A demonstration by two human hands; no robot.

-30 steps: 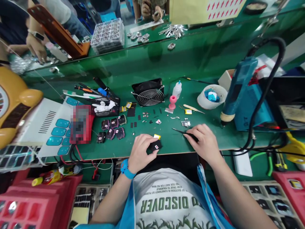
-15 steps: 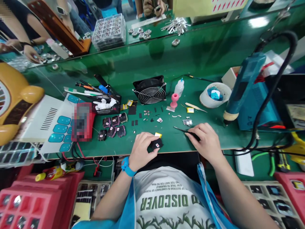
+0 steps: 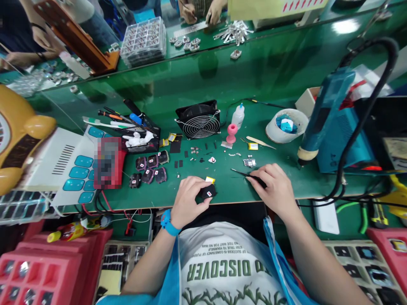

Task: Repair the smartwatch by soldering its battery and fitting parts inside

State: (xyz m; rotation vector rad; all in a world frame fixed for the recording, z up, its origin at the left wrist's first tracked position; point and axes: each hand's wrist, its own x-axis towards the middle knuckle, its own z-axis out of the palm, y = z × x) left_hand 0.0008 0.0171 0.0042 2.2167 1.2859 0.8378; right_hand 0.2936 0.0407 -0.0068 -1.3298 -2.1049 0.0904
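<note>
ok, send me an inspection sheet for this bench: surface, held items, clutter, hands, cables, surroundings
Surface: green bench, small parts scattered mid-bench
Held items: black case with white label; tweezers; yellow battery just behind the case
Clutter: six dark cases, fan, bottle, white tub
Hands: left hand grips the black case; right hand holds the tweezers
Cables: thick black cable looping at the blue handpiece; red lead under the meter
Surroundings: co-worker's hands beyond; red trays at lower left
</note>
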